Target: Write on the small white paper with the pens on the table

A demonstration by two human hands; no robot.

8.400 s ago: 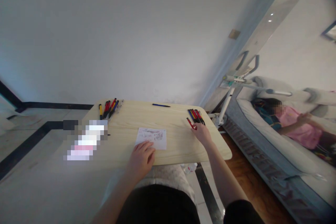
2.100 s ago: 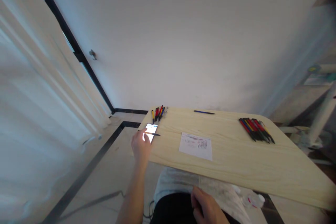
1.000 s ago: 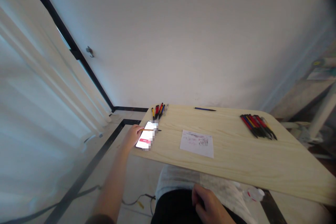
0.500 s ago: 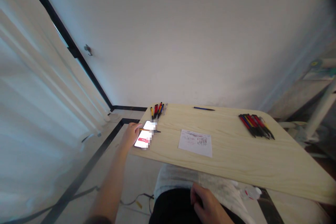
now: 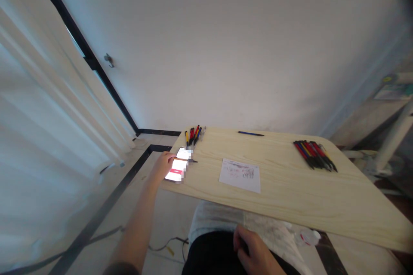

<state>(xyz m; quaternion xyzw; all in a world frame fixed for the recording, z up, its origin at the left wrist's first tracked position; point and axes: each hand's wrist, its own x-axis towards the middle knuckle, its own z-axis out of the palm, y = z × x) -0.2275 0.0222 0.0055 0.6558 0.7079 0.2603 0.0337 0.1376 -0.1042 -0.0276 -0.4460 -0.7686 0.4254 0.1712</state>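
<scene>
At the left end of the table, my left hand (image 5: 163, 165) has its fingers closed at the near end of a pen (image 5: 181, 159). The pen has an orange-brown barrel and a dark tip pointing right, and it crosses over a phone (image 5: 174, 176). The phone's screen is lit, with a red area low on it, and part of the picture there is pixelated. My right hand (image 5: 256, 251) rests curled on my lap, below the table's front edge, with nothing seen in it.
Several pens (image 5: 193, 134) lie behind the phone. A paper with scribbles (image 5: 240, 175) lies mid-table, and a single blue pen (image 5: 251, 133) lies at the back edge. Many-coloured pens (image 5: 314, 154) form a row at right. A clear bottle (image 5: 309, 237) is below the table (image 5: 290, 197).
My left hand has shifted slightly right, and its raised forefinger has come down to the pen's end. My right hand and the other pens stay where they were.
</scene>
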